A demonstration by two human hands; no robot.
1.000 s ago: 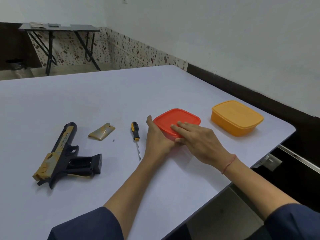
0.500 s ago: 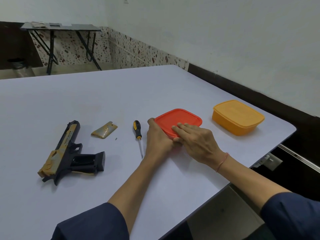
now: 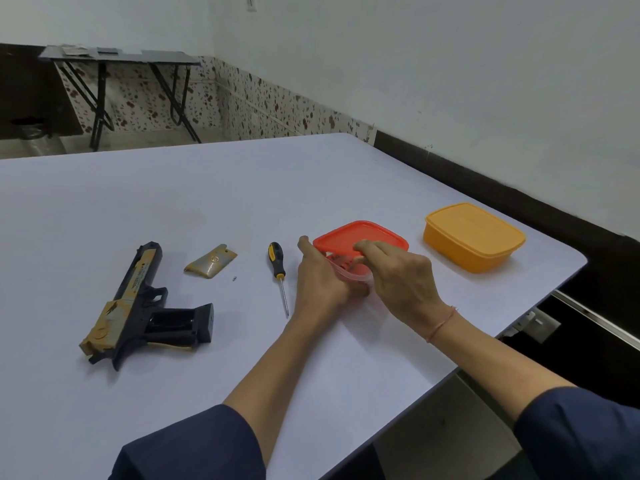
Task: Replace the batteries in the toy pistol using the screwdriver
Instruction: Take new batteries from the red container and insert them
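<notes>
The tabletop [image 3: 207,188] carries everything. The toy pistol [image 3: 138,306] is laid on its side towards the left edge, with the battery bay in its grip exposed and seemingly empty. A closed orange box [image 3: 474,237] is set by the right corner. Just beside it, nearer the middle, a red box [image 3: 349,271] is being opened. The box is gripped from its left side by the left hand [image 3: 322,275], whose fingers are curled against the wall. Its lid [image 3: 360,237] is pinched at the near edge by the fingertips of the right hand [image 3: 398,278] and is tilted up there, while the far edge is still seated. Something dark is glimpsed under the lid, but what it is cannot be told.

The screwdriver [image 3: 277,268] is left lying between the pistol and the left hand, untouched. The removed grip cover [image 3: 209,263] lies beyond the pistol, with 1 small screw [image 3: 234,278] just beside it.

The step in hand is judged to be opening the box, presumably for batteries. The box should be held down firmly and the lid peeled round the rim gradually, so that nothing is jolted out and the loose screw is not knocked away.
</notes>
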